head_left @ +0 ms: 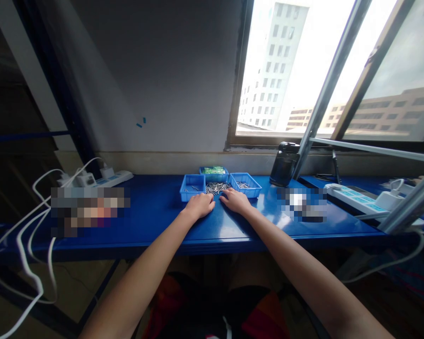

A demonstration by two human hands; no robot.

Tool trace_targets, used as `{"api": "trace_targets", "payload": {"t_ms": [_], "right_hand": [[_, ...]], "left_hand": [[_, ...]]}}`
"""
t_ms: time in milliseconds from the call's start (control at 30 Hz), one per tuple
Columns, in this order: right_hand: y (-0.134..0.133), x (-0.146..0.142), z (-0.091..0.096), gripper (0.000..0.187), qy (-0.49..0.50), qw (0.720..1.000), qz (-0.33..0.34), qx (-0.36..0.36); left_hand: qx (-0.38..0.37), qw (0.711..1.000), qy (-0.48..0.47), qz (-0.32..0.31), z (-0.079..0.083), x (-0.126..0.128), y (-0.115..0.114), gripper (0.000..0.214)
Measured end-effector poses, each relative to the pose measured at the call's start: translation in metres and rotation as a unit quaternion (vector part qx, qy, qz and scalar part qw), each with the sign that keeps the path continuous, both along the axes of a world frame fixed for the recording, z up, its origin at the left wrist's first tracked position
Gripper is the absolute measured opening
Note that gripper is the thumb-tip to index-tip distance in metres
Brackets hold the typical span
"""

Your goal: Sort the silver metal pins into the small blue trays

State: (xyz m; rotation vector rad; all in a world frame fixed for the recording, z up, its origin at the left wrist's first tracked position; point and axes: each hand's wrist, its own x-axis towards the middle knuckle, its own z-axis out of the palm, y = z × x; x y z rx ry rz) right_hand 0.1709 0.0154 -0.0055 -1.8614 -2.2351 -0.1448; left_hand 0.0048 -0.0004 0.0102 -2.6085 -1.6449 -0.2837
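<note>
A loose pile of small metal screws or pins lies on the blue table between small blue plastic bins. My left hand rests on the table just in front of the left bin, fingers loosely bent, with nothing visible in it. On the other side, my right hand lies at the pile's near right edge, fingers slightly bent and apart; its fingertips are close to the metal pieces. A few pieces lie in the left bin, and more are in the right bin. Behind the pile, the back bin holds green-looking packets.
A black container stands by the window beside a metal post. Power strips and white cables are at both sides. Two table areas are blurred out. The blue table has its front edge under my forearms.
</note>
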Motion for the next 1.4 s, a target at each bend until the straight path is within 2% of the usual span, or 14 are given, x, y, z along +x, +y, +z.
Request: {"api": "trace_targets", "payload": {"t_ms": [667,1100,1400], "right_hand": [[0.0037,-0.0011,0.0010,0.045,-0.010,1.000,-0.008,-0.010],[0.0017,-0.0007,0.0011,0.043,-0.012,1.000,-0.007,0.008],[0.0033,-0.0017,0.0011,0.044,-0.017,1.000,-0.013,-0.011]], "left_hand": [[-0.011,1.000,0.004,0.005,0.0004,0.0000,-0.0008,0.030],[-0.013,1.000,0.003,0.000,0.0027,0.0009,-0.0023,0.029],[-0.013,1.000,0.003,-0.001,0.0015,0.0002,-0.0013,0.028]]}}
